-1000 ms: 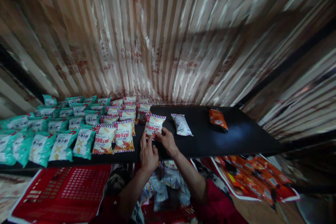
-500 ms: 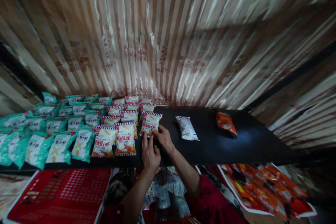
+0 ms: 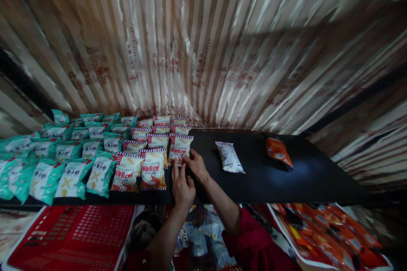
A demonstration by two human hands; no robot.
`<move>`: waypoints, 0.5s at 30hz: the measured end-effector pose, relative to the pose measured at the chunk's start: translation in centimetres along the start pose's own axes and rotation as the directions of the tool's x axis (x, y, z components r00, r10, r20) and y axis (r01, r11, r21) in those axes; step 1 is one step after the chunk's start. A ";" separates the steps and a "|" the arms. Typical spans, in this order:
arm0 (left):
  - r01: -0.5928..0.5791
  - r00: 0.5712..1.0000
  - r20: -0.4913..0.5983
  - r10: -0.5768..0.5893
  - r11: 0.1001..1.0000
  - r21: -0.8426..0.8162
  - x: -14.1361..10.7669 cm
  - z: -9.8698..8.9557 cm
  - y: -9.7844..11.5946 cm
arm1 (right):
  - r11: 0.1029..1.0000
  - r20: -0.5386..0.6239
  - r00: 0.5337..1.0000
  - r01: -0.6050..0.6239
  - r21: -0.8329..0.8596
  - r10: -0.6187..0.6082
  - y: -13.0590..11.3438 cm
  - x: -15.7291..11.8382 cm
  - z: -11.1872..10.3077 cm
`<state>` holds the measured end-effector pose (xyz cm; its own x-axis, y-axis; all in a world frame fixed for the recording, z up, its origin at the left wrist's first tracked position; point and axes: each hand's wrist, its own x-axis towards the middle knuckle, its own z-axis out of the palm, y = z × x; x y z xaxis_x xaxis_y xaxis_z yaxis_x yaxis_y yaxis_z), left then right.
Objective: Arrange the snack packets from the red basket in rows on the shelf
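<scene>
Both my hands at one striped-edge bag on the shelf

From the head view, I have both hands at a bag (image 3: 180,146) with red lettering, a pale front and striped ends, which stands tilted back on the black shelf (image 3: 257,186). My left hand (image 3: 183,190) lies palm down, fingers outstretched and thumb spread, its fingertips at the bag's lower edge. My right hand (image 3: 197,167) is bent in at the lower right corner, thumb side against the front; I cannot tell whether it grips the bag or only presses it.

The bag heads the right-hand column of matching bags (image 3: 153,169), just beside the middle column; the two front ones to its left stand nearer the shelf's front edge. Left of those, green bags (image 3: 101,174) fill rows reaching the picture's edge. To my right, apart from the rest, a white pack (image 3: 229,159) lies flat, and farther along lies an orange pack (image 3: 279,153).

Below the shelf, a red basket (image 3: 79,230) is at my left, silvery packs (image 3: 199,241) lie between my forearms, and orange packs (image 3: 333,237) fill a white-rimmed container at my right. A striped, creased curtain (image 3: 203,59) hangs behind.
</scene>
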<state>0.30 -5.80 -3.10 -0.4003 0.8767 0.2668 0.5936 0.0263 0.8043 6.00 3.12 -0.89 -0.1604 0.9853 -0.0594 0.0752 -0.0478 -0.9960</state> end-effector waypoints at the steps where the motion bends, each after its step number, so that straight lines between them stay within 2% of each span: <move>1: 0.001 1.000 0.000 -0.001 1.000 0.000 0.0 -0.1 0.1 | 1.000 -0.025 1.000 0.009 -0.030 -0.009 0.2 0.1 0.0; 4: -0.001 1.000 -0.001 0.001 1.000 0.007 0.1 -0.1 0.1 | 0.993 -0.123 0.991 0.037 -0.110 -0.050 0.9 0.2 0.0; 7: 0.006 1.000 0.002 -0.006 1.000 0.027 0.1 0.0 -0.2 | 0.986 -0.168 0.982 0.059 -0.156 -0.085 1.5 0.3 0.1; 15: -0.025 0.999 -0.021 0.026 0.999 0.031 0.1 0.5 -0.4 | 0.971 -0.120 0.986 0.090 -0.223 -0.119 2.5 0.5 -0.3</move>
<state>0.39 -5.45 -3.68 -0.3997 0.8666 0.2987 0.6251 0.0194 0.7803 6.35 3.58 -3.39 -0.0484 0.9965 0.0681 0.2777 0.0789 -0.9574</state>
